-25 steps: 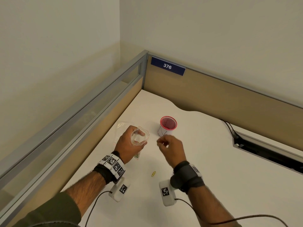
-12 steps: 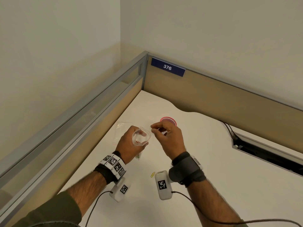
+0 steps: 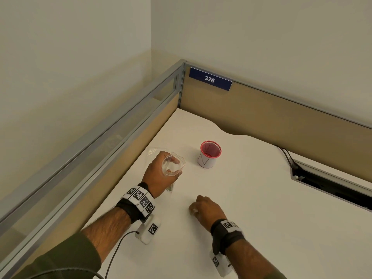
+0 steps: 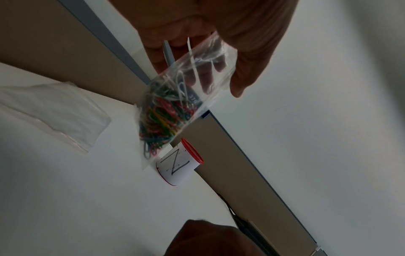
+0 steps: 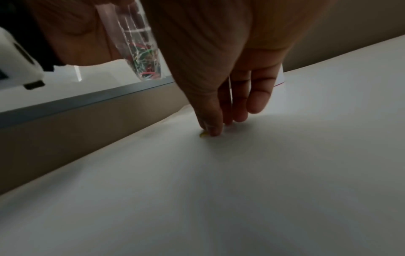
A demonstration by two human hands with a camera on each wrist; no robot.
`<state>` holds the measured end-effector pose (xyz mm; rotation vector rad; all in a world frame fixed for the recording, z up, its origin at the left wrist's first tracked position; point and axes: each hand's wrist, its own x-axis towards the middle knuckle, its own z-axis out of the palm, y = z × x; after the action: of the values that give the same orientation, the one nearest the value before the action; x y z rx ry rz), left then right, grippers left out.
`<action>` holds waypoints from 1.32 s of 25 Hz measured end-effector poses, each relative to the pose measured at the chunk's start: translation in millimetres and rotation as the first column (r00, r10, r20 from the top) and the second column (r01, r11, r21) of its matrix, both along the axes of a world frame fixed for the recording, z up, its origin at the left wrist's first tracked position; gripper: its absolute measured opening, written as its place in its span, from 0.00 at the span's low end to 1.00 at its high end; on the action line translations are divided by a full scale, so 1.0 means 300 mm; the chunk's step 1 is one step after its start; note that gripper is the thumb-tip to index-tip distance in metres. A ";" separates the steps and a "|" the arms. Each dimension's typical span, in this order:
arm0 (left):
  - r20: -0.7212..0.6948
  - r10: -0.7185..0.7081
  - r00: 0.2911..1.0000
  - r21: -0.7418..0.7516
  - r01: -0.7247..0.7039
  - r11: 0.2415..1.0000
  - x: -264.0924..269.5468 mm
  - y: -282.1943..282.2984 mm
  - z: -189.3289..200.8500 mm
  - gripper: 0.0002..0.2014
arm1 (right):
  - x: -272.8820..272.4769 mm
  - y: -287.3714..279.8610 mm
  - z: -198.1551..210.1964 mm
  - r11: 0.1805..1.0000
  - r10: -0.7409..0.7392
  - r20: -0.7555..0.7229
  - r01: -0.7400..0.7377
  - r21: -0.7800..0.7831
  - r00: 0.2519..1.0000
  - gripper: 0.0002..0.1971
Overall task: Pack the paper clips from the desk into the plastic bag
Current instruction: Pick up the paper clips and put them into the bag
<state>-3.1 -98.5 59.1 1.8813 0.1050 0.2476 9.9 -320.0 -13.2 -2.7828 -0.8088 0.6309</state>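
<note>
My left hand [image 3: 157, 176] grips a clear plastic bag [image 3: 173, 163] above the desk, its mouth held open and facing up. In the left wrist view the bag [image 4: 175, 104] hangs from my left hand's fingers [image 4: 241, 52] with a bunch of coloured paper clips [image 4: 162, 121] at its bottom. My right hand [image 3: 203, 208] is down on the white desk [image 3: 261, 218], nearer to me than the bag. In the right wrist view its thumb and forefinger tips [image 5: 213, 129] meet on a yellow paper clip [image 5: 202, 134] that lies on the desk. The hand hides that clip in the head view.
A white cup with a red rim [image 3: 210, 154] stands upright behind and right of the bag. A second, flat clear bag [image 4: 54, 110] lies on the desk by the left partition [image 3: 120, 141]. A cable slot [image 3: 332, 186] is cut into the desk at right.
My right hand has left the bag's mouth and dropped toward me onto the desk, over the spot where the yellow clip lay. The left hand and bag have barely moved.
</note>
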 end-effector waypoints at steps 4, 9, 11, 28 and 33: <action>-0.004 0.000 1.000 0.017 0.000 1.000 -0.001 0.000 0.002 0.18 | 0.019 0.022 -0.021 0.998 0.042 0.074 -0.038 -0.059 0.996 0.08; 0.003 0.002 1.000 0.011 -0.002 1.000 -0.002 0.004 0.009 0.18 | 0.035 0.046 -0.016 0.994 0.031 0.114 -0.018 -0.109 0.993 0.10; -0.001 0.004 1.000 0.015 -0.004 1.000 -0.004 0.002 0.010 0.18 | 0.027 0.044 -0.020 0.992 0.019 0.132 -0.002 -0.123 0.991 0.10; -0.007 -0.018 1.000 -0.034 0.018 0.999 0.026 -0.032 0.020 0.21 | 0.065 0.225 0.503 0.711 -0.304 0.064 0.182 0.679 0.950 0.03; 0.022 -0.062 0.998 -0.048 0.063 0.997 0.045 -0.030 0.025 0.22 | 0.046 0.224 0.514 0.794 -0.285 0.141 0.151 0.589 0.948 0.13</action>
<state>10.5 -107.4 66.6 1.8305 0.0381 0.2199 23.6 -252.6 141.1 -2.3441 -0.5697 0.0084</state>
